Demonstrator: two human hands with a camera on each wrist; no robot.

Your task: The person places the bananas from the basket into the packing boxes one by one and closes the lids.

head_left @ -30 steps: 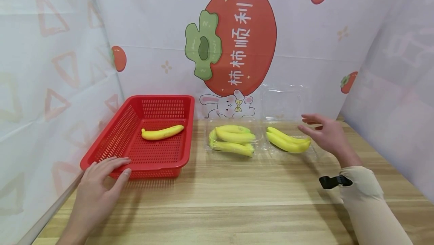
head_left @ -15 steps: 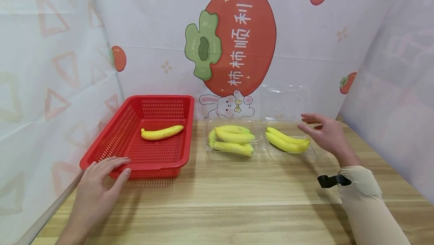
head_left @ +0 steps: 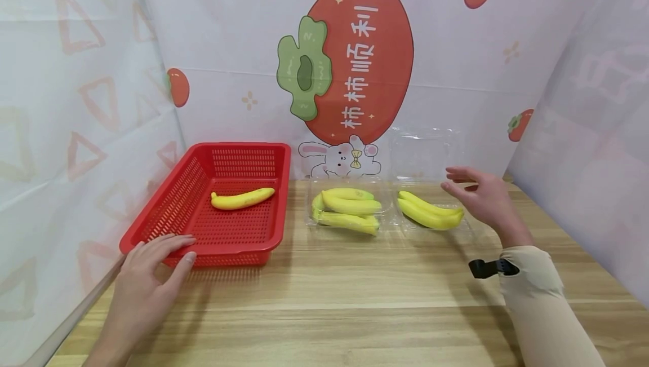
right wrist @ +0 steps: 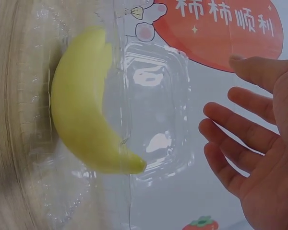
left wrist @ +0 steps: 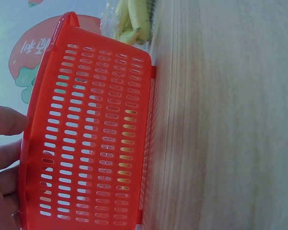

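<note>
My left hand (head_left: 147, 279) rests at the near-left corner of a red plastic basket (head_left: 281, 209), fingers extended over its rim. Inside the basket lies a single banana (head_left: 243, 199). To the right, my right hand (head_left: 487, 200) hovers with nothing in it, beside a clear plastic clamshell box (head_left: 426, 158) whose lid stands raised against the backdrop. Two bananas (head_left: 431, 212) lie in that box. The right wrist view shows the fingers of my right hand (right wrist: 254, 134) spread and apart from the bananas.
Another clear clamshell box (head_left: 310, 209) with several bananas (head_left: 352, 203) stands between the basket and the raised-lid box. A white printed cloth (head_left: 243, 45) hangs behind and along both sides of the wooden table (head_left: 324, 310).
My right hand and forearm have shifted slightly to the left. The left hand, basket and bananas look unmoved.
</note>
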